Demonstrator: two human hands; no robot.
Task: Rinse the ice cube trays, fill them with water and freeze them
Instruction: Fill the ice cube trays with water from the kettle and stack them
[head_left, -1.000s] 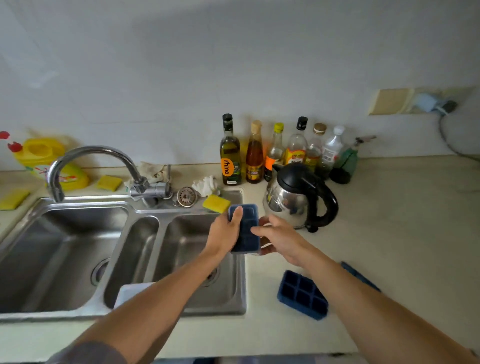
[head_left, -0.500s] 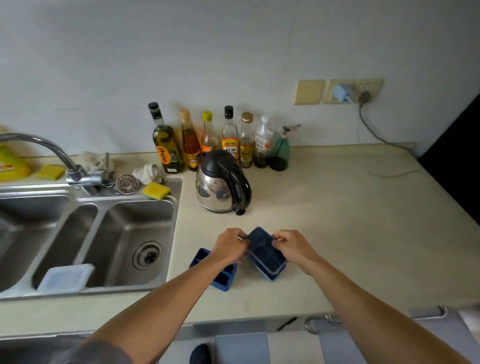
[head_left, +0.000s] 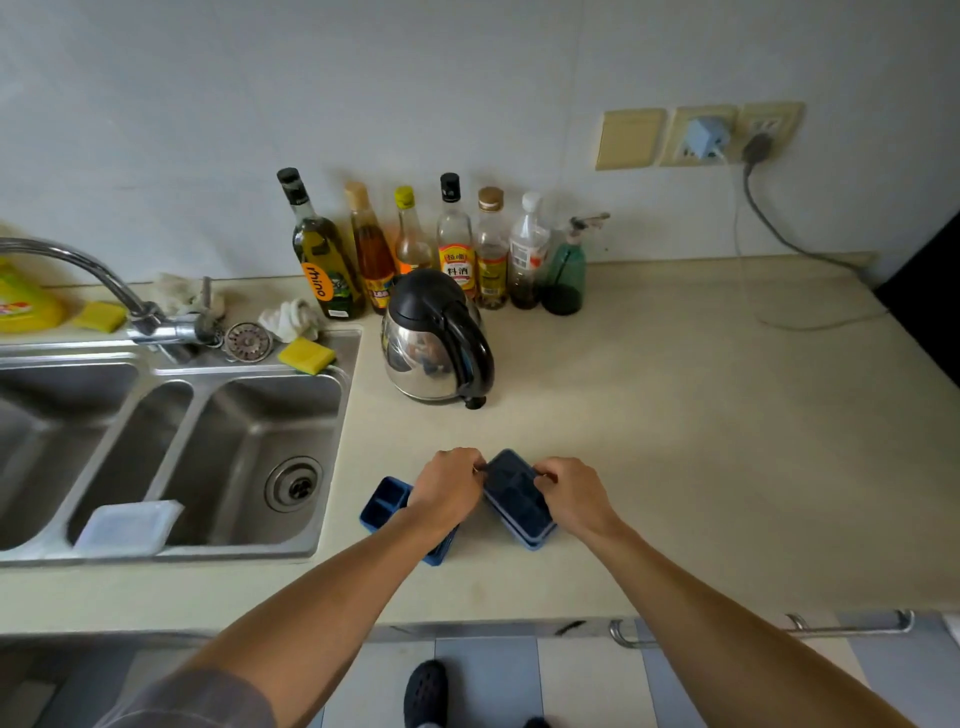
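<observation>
- The left hand (head_left: 449, 491) and the right hand (head_left: 574, 499) both hold one dark blue ice cube tray (head_left: 517, 501). Their fingers (head_left: 470, 460) are curled and pinch its far end, one hand on each side.
- This tray sits on the desk (head_left: 675, 441), near the front edge.
- A second blue tray (head_left: 382, 501) lies just beside it on the left, partly under the left arm.
- It is too hard to see if there is water in the trays. So the rinsing and filling may or may not be done.
- Neither tray is in a freezer yet, and no freezer shows. That part looks left to do.
- The desk is pale and smooth. A steel sink (head_left: 332, 467) is set in it on the left, with a tap (head_left: 88, 270) above and a white lid (head_left: 130, 525) inside.
- A shiny kettle (head_left: 436, 348) stands behind the trays. A row of bottles (head_left: 457, 249) stands by the wall (head_left: 467, 78).
- A yellow sponge (head_left: 306, 356) rests on the sink's back rim. Plugs sit in the wall sockets (head_left: 701, 135) on the right.
</observation>
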